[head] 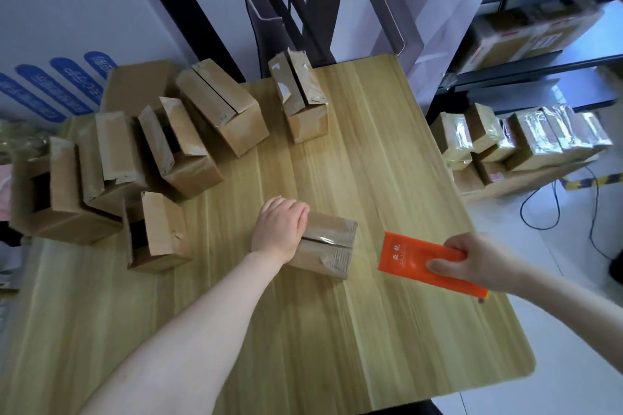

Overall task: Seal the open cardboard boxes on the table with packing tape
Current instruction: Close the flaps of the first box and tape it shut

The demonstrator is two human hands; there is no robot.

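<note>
- The desk (303,330), pale wood, carries everything; shelves with wrapped parcels stand off to its right.
- A cluster of open boxes (188,148) fills the far left of the desk, flaps up, well apart from both hands.
- The small box (332,246) sits near the desk's middle. Its long axis and top seam run left to right, and glossy tape already shows over that seam.
- The orange tape tool (414,258) hangs just right of the small box, its wide end facing the box's right end with a narrow gap between. Whether a strip of tape bridges that gap I cannot tell.
- The left grip (279,229) wraps over the small box's left end, fingers curled across the top, pinning it down.
- The right grip (472,259) pinches the tape tool, thumb on top and fingers underneath.
- The seam points straight at the tool, so the right grip is the nearer one for the next pass, likely along that line.
</note>
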